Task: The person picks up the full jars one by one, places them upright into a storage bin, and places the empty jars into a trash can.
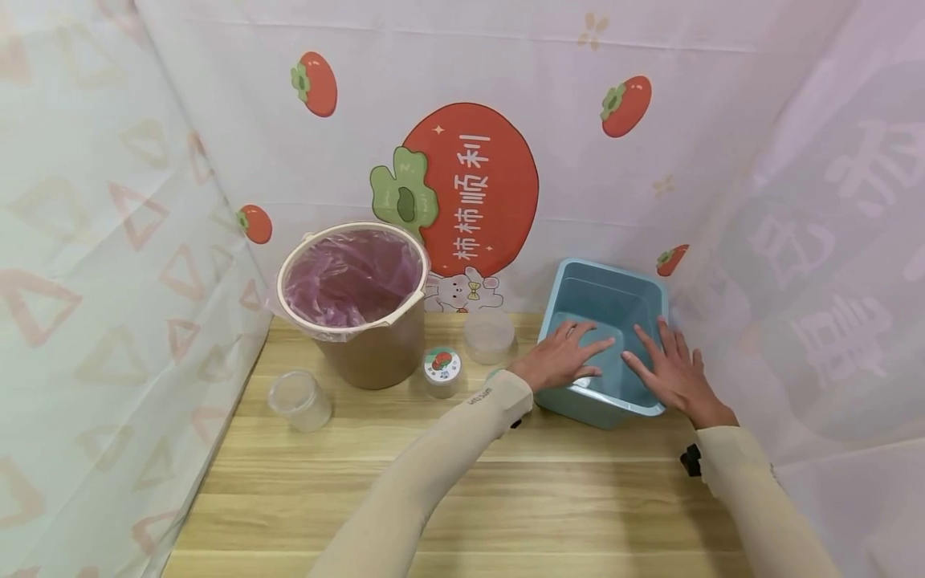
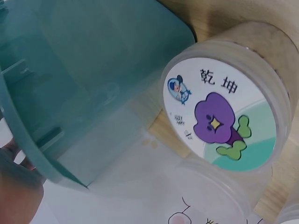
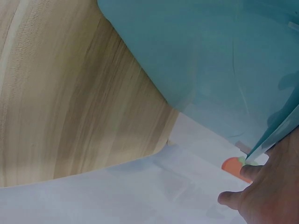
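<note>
A blue plastic bin (image 1: 600,292) stands at the right of the table by the back wall. My left hand (image 1: 562,357) lies over its left rim, fingers spread and reaching above the inside. On the opposite side my right hand (image 1: 675,373) is at the right rim with its fingers spread too. In the right wrist view, that hand (image 3: 275,189) meets the rim of the bin (image 3: 196,60). Whether either palm presses on the rim, I cannot tell. Close to my left wrist stands a clear jar with a purple cartoon label (image 2: 219,112), mostly hidden by the arm in the head view.
A brown bucket (image 1: 376,353) lined with a purple bag stands at back left. A clear jar with a tomato label (image 1: 442,365), a clear round container (image 1: 489,335) and another clear container (image 1: 299,401) are near it. Fabric walls (image 1: 817,321) enclose the wooden table (image 1: 506,498).
</note>
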